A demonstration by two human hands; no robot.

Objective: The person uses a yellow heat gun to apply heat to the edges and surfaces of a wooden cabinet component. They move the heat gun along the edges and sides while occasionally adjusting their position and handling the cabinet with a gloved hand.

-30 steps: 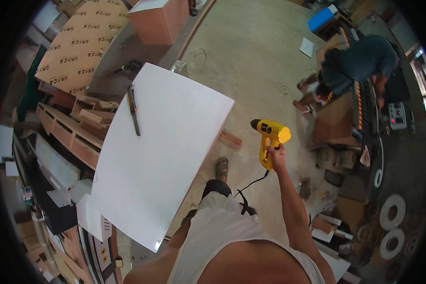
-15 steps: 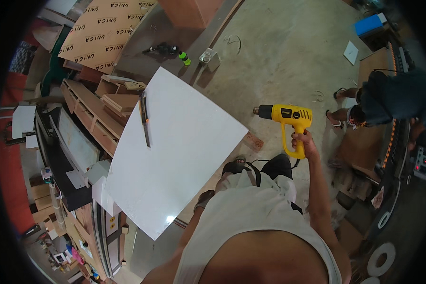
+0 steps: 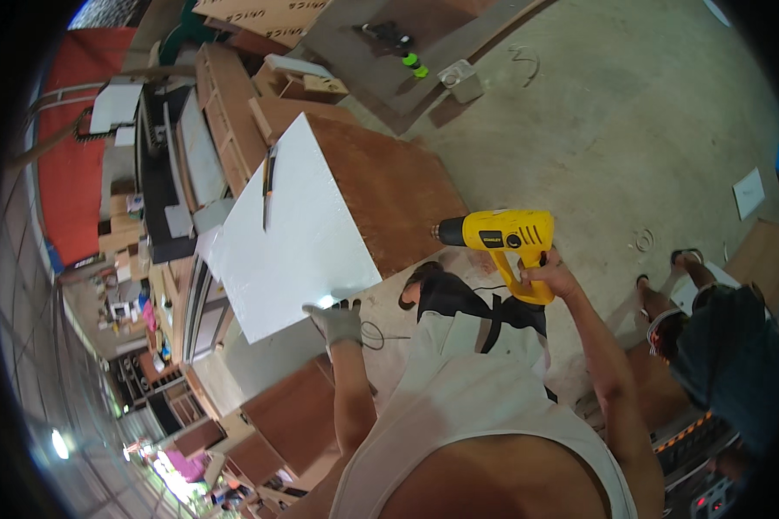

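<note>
My right hand (image 3: 552, 275) grips the handle of a yellow heat gun (image 3: 512, 232). Its dark nozzle points left, close to the right corner of a box-like piece with a white top (image 3: 299, 221) and a brown wooden side (image 3: 389, 195). My left hand (image 3: 337, 323), in a light glove with dark fingertips, is at the near edge of the white top, fingers apart beside a bright reflection. A slim black-and-orange knife (image 3: 269, 186) lies on the top near its far left edge; a second thin tool beside it is hard to make out.
A person in dark clothing (image 3: 727, 346) is at the lower right. Wooden drawer-like parts (image 3: 225, 112) stand at the left behind the white top. Beyond lie a green-capped bottle (image 3: 415, 65) and a metal can (image 3: 459, 78). A cable (image 3: 372, 336) loops on the floor.
My left hand has come into view at the near edge of the white top. The view has shifted, and the brown side now shows. The heat gun stays in my right hand.
</note>
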